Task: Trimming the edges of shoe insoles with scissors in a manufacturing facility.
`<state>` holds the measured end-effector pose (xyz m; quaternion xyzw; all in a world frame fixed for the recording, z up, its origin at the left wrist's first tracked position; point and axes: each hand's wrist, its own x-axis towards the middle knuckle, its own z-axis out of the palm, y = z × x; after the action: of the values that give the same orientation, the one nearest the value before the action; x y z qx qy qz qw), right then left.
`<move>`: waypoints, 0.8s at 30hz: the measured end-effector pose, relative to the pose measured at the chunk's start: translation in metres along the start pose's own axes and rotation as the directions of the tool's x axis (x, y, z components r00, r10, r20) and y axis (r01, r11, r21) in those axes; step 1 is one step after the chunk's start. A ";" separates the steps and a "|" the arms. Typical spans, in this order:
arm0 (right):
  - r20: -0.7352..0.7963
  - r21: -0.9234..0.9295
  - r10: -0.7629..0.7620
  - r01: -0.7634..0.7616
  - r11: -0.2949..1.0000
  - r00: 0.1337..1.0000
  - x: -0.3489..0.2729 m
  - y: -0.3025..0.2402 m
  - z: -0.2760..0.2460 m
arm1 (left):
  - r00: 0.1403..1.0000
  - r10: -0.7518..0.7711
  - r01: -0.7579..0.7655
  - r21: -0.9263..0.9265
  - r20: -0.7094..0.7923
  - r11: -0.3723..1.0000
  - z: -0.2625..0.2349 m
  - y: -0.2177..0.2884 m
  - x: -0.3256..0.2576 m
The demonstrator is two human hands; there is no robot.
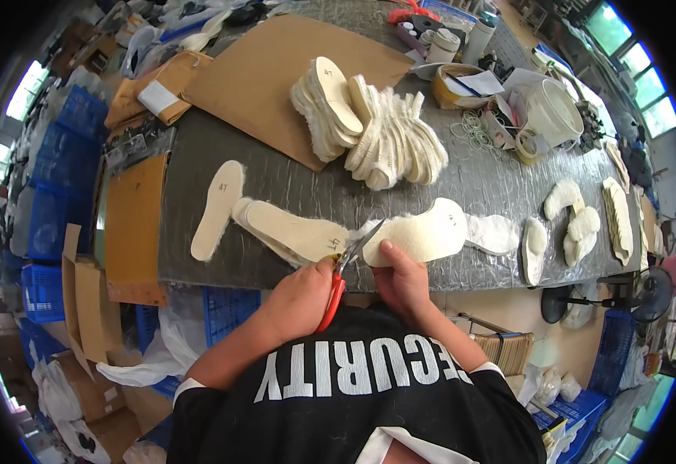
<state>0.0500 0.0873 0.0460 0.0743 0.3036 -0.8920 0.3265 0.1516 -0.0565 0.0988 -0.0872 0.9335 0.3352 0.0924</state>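
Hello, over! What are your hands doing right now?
Left hand shut on red-handled scissors, blades open. Right hand pinching the fleecy insole at the table edge. Nothing blocking the cut.

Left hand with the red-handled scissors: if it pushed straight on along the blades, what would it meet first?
Most likely the fleecy insole held by the right hand: the left hand points the scissors up-right, blade tips at its edge. Depth is hard to judge.

Grey table (pixel 462 185); blue crates (pixel 59 193) at left; cardboard boxes (pixel 90 387) on floor; black fan (pixel 651 294) at right; bright windows (pixel 636 62) upper right; daylight.
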 end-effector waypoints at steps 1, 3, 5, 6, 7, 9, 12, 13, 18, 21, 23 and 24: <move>0.007 -0.020 -0.020 0.020 1.000 1.000 0.000 0.000 0.001 | 1.000 0.010 -0.010 0.005 0.027 1.000 -0.002 0.001 0.000; 0.016 -0.033 -0.025 0.026 0.999 1.000 0.000 0.001 -0.002 | 0.998 0.021 -0.021 0.007 0.053 1.000 -0.004 0.000 0.000; 0.026 -0.045 -0.032 0.034 0.998 0.999 0.000 0.001 -0.002 | 0.997 0.027 -0.026 -0.016 0.067 1.000 -0.005 -0.001 0.000; 0.012 -0.037 -0.035 0.035 0.999 0.999 -0.001 0.001 -0.002 | 0.997 0.028 -0.027 -0.017 0.067 1.000 -0.005 -0.002 -0.001; -0.002 -0.029 -0.039 0.039 0.999 0.999 -0.001 0.001 -0.002 | 0.995 0.029 -0.030 0.005 0.097 1.000 -0.006 -0.002 -0.001; 0.000 -0.042 -0.051 0.051 0.998 0.999 -0.002 -0.001 -0.002 | 0.991 0.034 -0.038 0.026 0.128 0.999 -0.007 -0.004 -0.001; -0.008 -0.057 -0.057 0.057 0.997 0.998 -0.003 -0.005 0.000 | 0.984 0.038 -0.049 0.061 0.173 0.997 -0.008 -0.008 0.000; -0.019 -0.061 -0.054 0.053 0.997 0.998 -0.003 -0.006 0.001 | 0.984 0.053 -0.057 0.017 0.170 0.998 -0.009 -0.007 0.000; 0.004 -0.155 -0.038 0.038 0.987 0.999 -0.006 -0.007 -0.003 | 0.991 0.104 -0.098 -0.070 0.081 0.993 -0.004 -0.008 0.004; 0.005 -0.161 -0.052 0.052 0.986 0.999 -0.007 -0.008 -0.007 | 0.985 0.079 -0.080 -0.003 0.152 0.997 -0.004 -0.010 0.007; -0.007 -0.162 -0.055 0.053 0.985 0.998 -0.008 -0.009 -0.011 | 0.973 0.095 -0.104 0.033 0.212 0.994 -0.002 -0.013 0.008; -0.021 -0.163 -0.067 0.062 0.985 0.998 -0.008 -0.009 -0.014 | 0.971 0.101 -0.110 0.034 0.218 0.993 -0.003 -0.012 0.009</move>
<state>0.0503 0.1050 0.0420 0.0492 0.3819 -0.8733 0.2984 0.1449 -0.0680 0.0917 0.0016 0.9287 0.3258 0.1773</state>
